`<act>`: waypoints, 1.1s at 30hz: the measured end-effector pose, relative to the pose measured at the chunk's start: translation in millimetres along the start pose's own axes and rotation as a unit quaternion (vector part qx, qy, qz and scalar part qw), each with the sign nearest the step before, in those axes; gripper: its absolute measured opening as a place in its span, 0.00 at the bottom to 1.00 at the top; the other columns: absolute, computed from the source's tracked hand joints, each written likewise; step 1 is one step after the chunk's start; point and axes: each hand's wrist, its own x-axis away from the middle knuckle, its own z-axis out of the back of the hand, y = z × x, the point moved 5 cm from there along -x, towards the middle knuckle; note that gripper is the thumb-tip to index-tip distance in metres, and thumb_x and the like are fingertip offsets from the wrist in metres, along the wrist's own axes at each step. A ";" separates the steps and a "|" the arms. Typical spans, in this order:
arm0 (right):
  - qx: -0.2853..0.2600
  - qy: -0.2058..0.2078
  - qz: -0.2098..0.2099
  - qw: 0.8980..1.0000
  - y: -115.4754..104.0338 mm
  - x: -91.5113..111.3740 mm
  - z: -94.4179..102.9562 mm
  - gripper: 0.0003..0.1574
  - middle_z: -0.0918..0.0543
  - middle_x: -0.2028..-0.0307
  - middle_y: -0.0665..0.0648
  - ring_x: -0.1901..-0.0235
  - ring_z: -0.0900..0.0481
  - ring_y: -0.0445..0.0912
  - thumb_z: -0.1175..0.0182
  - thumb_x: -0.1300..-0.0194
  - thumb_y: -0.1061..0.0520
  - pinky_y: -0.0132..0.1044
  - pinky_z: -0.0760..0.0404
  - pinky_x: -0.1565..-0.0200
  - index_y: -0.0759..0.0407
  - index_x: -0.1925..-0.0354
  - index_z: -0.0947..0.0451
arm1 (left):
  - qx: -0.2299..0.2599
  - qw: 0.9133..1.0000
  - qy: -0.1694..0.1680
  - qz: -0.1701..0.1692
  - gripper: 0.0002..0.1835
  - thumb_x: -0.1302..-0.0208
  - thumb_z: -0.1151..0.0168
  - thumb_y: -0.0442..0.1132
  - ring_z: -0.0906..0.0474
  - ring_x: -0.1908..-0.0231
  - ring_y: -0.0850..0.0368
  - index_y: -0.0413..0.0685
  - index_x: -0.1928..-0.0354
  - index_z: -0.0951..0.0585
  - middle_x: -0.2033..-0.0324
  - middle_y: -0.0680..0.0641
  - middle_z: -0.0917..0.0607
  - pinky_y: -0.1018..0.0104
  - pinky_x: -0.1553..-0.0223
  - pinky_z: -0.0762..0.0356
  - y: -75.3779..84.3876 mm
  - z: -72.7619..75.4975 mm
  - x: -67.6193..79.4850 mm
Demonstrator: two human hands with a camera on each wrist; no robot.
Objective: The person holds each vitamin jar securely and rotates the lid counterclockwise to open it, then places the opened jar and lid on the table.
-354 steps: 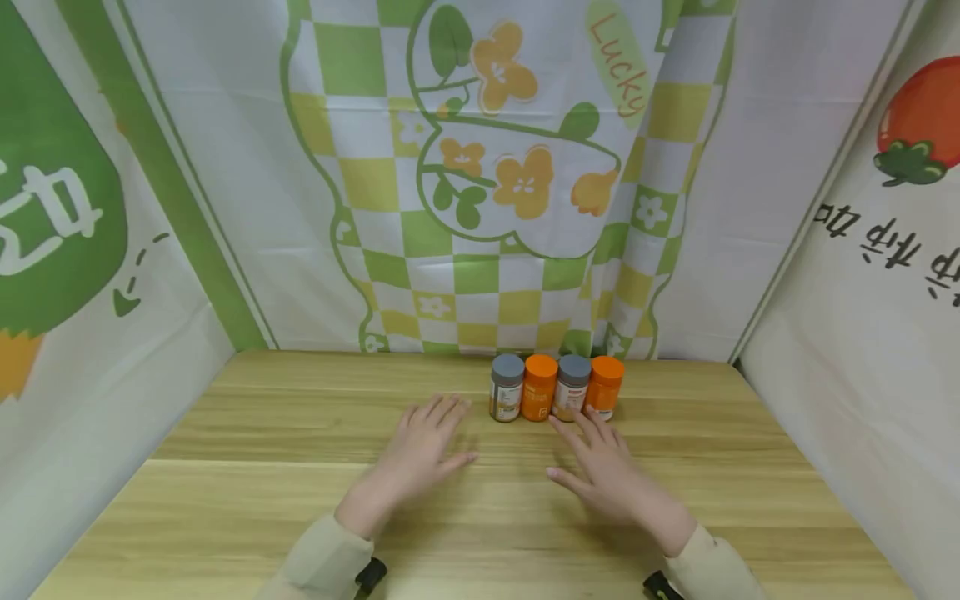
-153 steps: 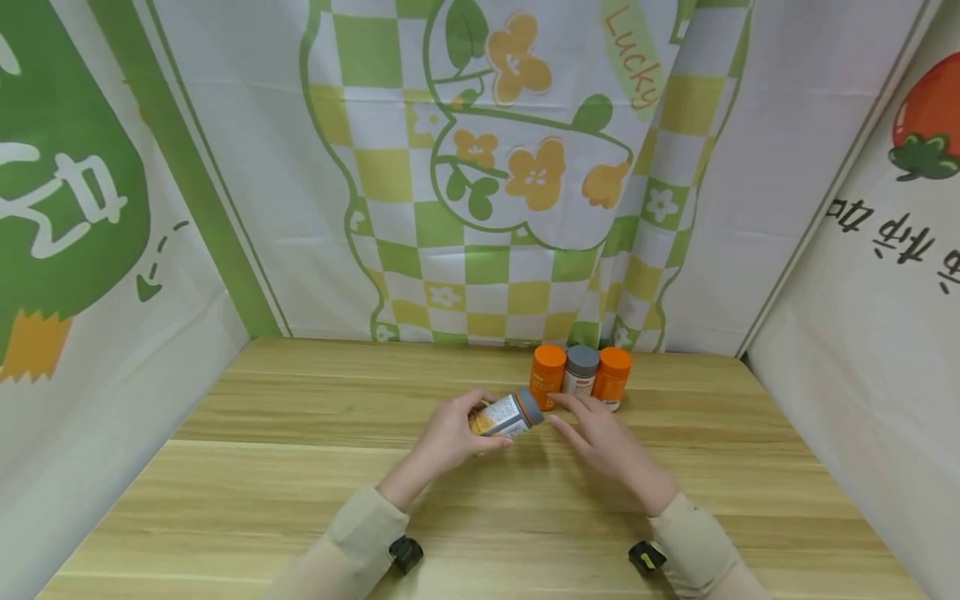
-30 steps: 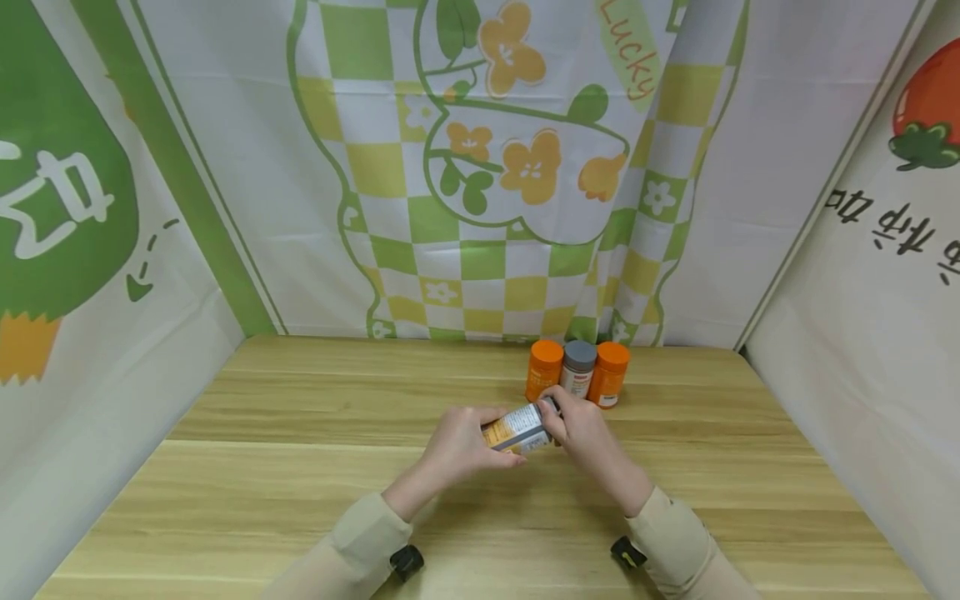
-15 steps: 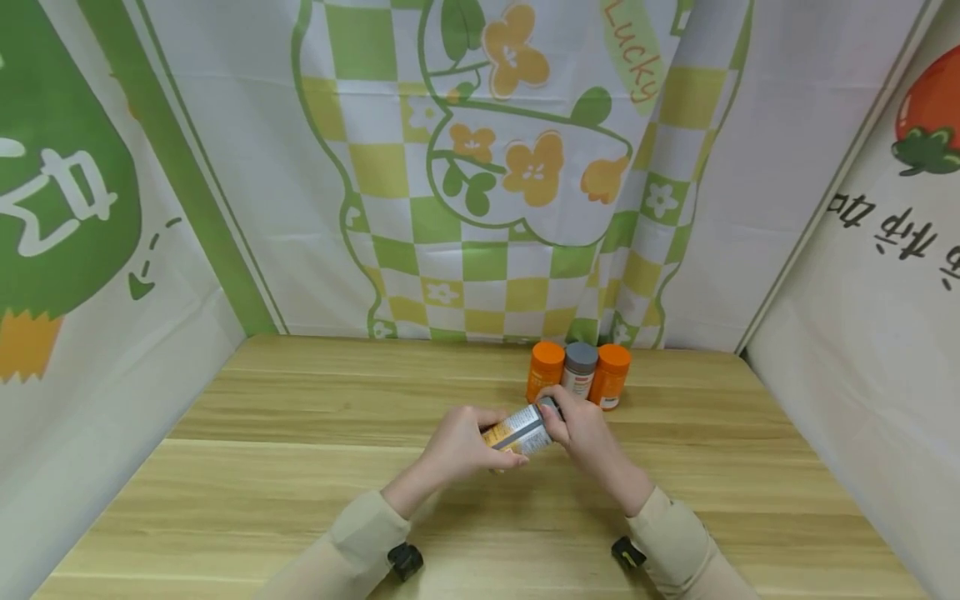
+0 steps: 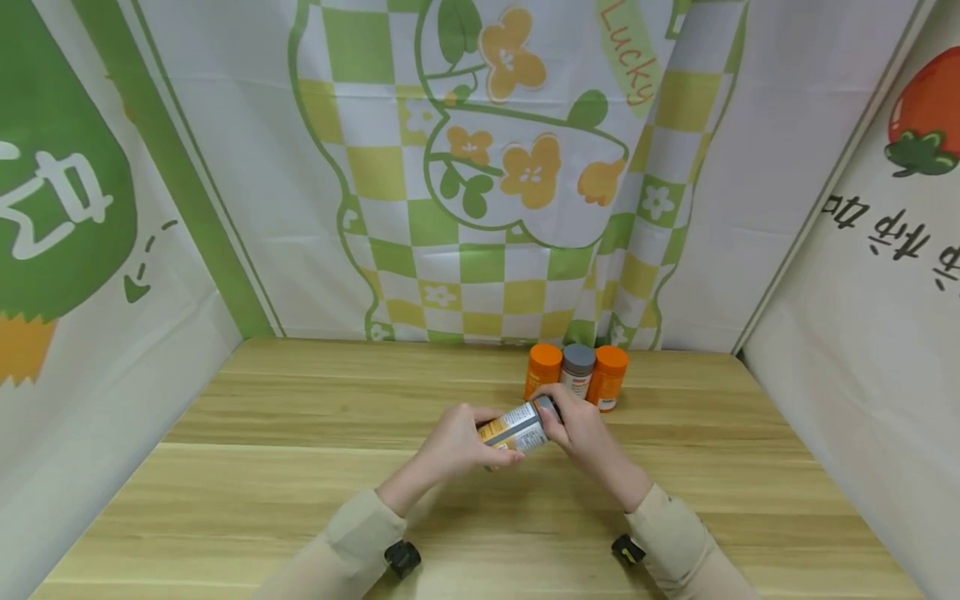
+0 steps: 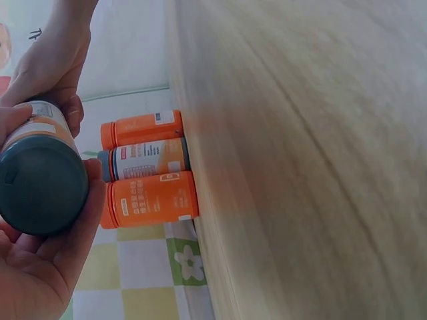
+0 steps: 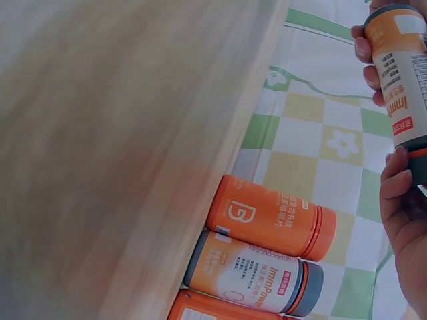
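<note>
Left hand (image 5: pixel 457 440) curls round bottle (image 5: pixel 514 430), right hand (image 5: pixel 587 435) its lid (image 7: pixel 420 169)

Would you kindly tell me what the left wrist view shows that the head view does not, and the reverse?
Only the left wrist view: the dark round base of the held bottle.
Only the head view: the "Lucky" lettering and the beige sleeves.
Both: the left hand and right hand on that bottle, the three standing bottles, the checked curtain and the wooden table.
</note>
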 end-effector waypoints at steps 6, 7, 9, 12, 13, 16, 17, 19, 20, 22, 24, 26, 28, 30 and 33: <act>-0.007 0.005 0.020 1.000 0.4 1.3 0.5 0.10 0.22 0.62 0.54 0.70 0.25 0.40 0.48 0.31 0.58 0.30 0.23 0.71 0.59 0.52 0.29 | 0.015 1.000 -0.016 0.000 0.21 0.58 0.24 0.50 0.23 0.79 0.60 0.52 0.60 0.15 0.75 0.54 0.16 0.64 0.80 0.22 0.0 0.2 -0.7; -0.011 0.007 0.023 1.000 0.6 1.4 0.7 0.10 0.22 0.62 0.54 0.69 0.25 0.40 0.49 0.31 0.58 0.30 0.23 0.71 0.59 0.52 0.29 | 0.018 1.000 -0.018 -0.001 0.20 0.58 0.24 0.50 0.22 0.79 0.60 0.52 0.61 0.15 0.75 0.54 0.16 0.64 0.81 0.22 -0.3 -0.1 -0.6; -0.019 0.011 0.030 0.999 0.2 1.4 1.4 0.11 0.21 0.61 0.54 0.69 0.25 0.40 0.49 0.31 0.58 0.30 0.23 0.70 0.59 0.52 0.29 | 0.025 0.999 -0.021 -0.001 0.19 0.57 0.25 0.50 0.22 0.79 0.60 0.52 0.62 0.15 0.76 0.53 0.16 0.63 0.81 0.22 -0.2 -0.4 -0.2; -0.039 0.009 0.037 0.999 0.0 2.0 2.2 0.11 0.21 0.59 0.54 0.68 0.25 0.40 0.50 0.30 0.58 0.31 0.22 0.69 0.58 0.51 0.29 | 0.032 0.999 -0.024 0.001 0.18 0.57 0.25 0.50 0.22 0.79 0.59 0.52 0.62 0.15 0.76 0.53 0.16 0.62 0.81 0.22 0.5 -1.0 0.6; -0.048 0.006 0.038 0.998 -0.1 2.3 2.3 0.11 0.21 0.59 0.54 0.67 0.25 0.40 0.50 0.30 0.58 0.30 0.22 0.69 0.58 0.50 0.30 | 0.032 0.999 -0.025 0.002 0.18 0.57 0.25 0.50 0.22 0.79 0.59 0.52 0.63 0.15 0.76 0.53 0.16 0.62 0.80 0.22 0.6 -1.1 0.8; -0.073 -0.002 0.038 0.997 0.4 2.9 2.3 0.12 0.22 0.58 0.55 0.67 0.24 0.40 0.51 0.30 0.60 0.30 0.21 0.69 0.57 0.49 0.31 | 0.034 0.999 -0.027 0.006 0.18 0.57 0.25 0.50 0.22 0.80 0.59 0.52 0.63 0.15 0.77 0.53 0.16 0.61 0.80 0.22 1.6 -1.6 1.3; -0.080 -0.004 0.039 0.996 0.6 3.0 2.4 0.12 0.22 0.57 0.55 0.67 0.24 0.40 0.51 0.30 0.61 0.31 0.21 0.68 0.57 0.49 0.31 | 0.033 0.999 -0.027 0.006 0.17 0.57 0.25 0.50 0.22 0.80 0.59 0.53 0.63 0.15 0.77 0.54 0.16 0.61 0.80 0.22 1.8 -1.6 1.3; -0.088 -0.007 0.040 0.995 0.8 3.3 2.5 0.13 0.22 0.57 0.55 0.66 0.24 0.40 0.51 0.31 0.62 0.31 0.21 0.68 0.57 0.49 0.31 | 0.034 0.999 -0.028 0.006 0.17 0.57 0.25 0.50 0.22 0.80 0.59 0.53 0.64 0.15 0.77 0.54 0.16 0.61 0.80 0.21 1.9 -1.9 1.3; -0.090 -0.007 0.042 0.995 0.8 3.4 2.8 0.13 0.22 0.57 0.55 0.66 0.24 0.40 0.51 0.31 0.62 0.32 0.20 0.68 0.58 0.49 0.31 | 0.036 0.999 -0.029 0.006 0.17 0.57 0.25 0.50 0.22 0.80 0.59 0.52 0.64 0.15 0.77 0.53 0.16 0.60 0.80 0.21 2.0 -2.2 1.4; -0.092 -0.009 0.044 0.995 0.9 3.8 3.1 0.13 0.22 0.56 0.55 0.66 0.25 0.39 0.51 0.31 0.63 0.33 0.20 0.67 0.58 0.48 0.31 | 0.038 0.999 -0.031 0.005 0.17 0.56 0.25 0.50 0.22 0.80 0.59 0.52 0.64 0.15 0.77 0.53 0.16 0.58 0.80 0.21 1.8 -2.6 1.4; -0.095 -0.011 0.045 0.994 0.9 4.2 3.3 0.14 0.22 0.56 0.55 0.66 0.24 0.40 0.51 0.31 0.64 0.34 0.20 0.67 0.58 0.48 0.31 | 0.039 0.999 -0.033 0.005 0.16 0.56 0.25 0.49 0.22 0.80 0.58 0.52 0.64 0.15 0.77 0.53 0.16 0.58 0.80 0.21 1.9 -2.7 1.5; -0.100 -0.015 0.041 0.994 0.9 4.6 3.3 0.14 0.22 0.56 0.55 0.66 0.24 0.41 0.51 0.31 0.64 0.34 0.20 0.66 0.58 0.48 0.31 | 0.039 0.999 -0.035 0.005 0.16 0.56 0.25 0.49 0.22 0.80 0.58 0.52 0.64 0.15 0.76 0.53 0.16 0.59 0.80 0.21 2.2 -2.4 1.8; -0.107 -0.020 0.029 0.994 1.1 4.9 3.0 0.14 0.22 0.56 0.55 0.66 0.24 0.41 0.52 0.31 0.65 0.34 0.20 0.67 0.57 0.48 0.31 | 0.035 0.999 -0.036 0.008 0.16 0.56 0.26 0.49 0.22 0.80 0.58 0.52 0.64 0.15 0.76 0.52 0.16 0.61 0.80 0.21 2.7 -2.1 2.1; -0.117 -0.021 0.010 0.993 1.1 4.8 3.0 0.14 0.21 0.57 0.54 0.66 0.24 0.42 0.52 0.31 0.66 0.33 0.20 0.68 0.56 0.49 0.30 | 0.027 0.999 -0.035 0.008 0.17 0.56 0.26 0.48 0.22 0.80 0.59 0.51 0.63 0.16 0.76 0.52 0.16 0.62 0.81 0.21 3.3 -1.6 2.4; -0.131 -0.015 -0.024 0.991 -0.8 3.4 4.8 0.14 0.19 0.58 0.54 0.67 0.24 0.41 0.52 0.30 0.66 0.32 0.21 0.69 0.55 0.50 0.27 | 0.012 0.999 -0.031 0.007 0.18 0.56 0.26 0.49 0.22 0.79 0.60 0.51 0.62 0.16 0.76 0.53 0.17 0.64 0.81 0.22 4.2 -1.1 2.8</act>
